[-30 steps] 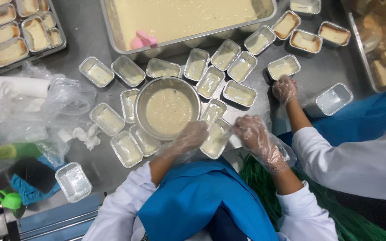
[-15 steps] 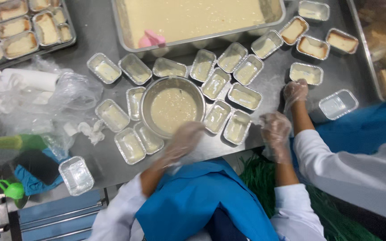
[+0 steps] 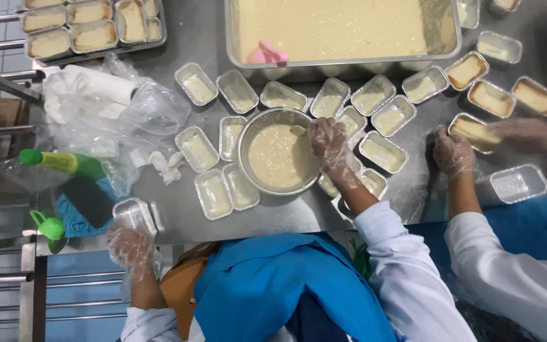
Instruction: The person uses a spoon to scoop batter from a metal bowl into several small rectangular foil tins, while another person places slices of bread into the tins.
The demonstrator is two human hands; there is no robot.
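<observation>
Round metal bowl (image 3: pixel 278 158) of pale batter, mid-table; empty foil tin (image 3: pixel 135 216) at near edge.

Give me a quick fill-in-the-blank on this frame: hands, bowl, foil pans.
1. The right hand reaches into the round metal ____ of batter.
2. The left hand grips an empty foil pan at the table's ____ edge.
3. The spatula lying in the large batter tray is ____ in colour.
4. Both hands wear clear plastic ____.

Missing words: bowl; near; pink; gloves
</observation>
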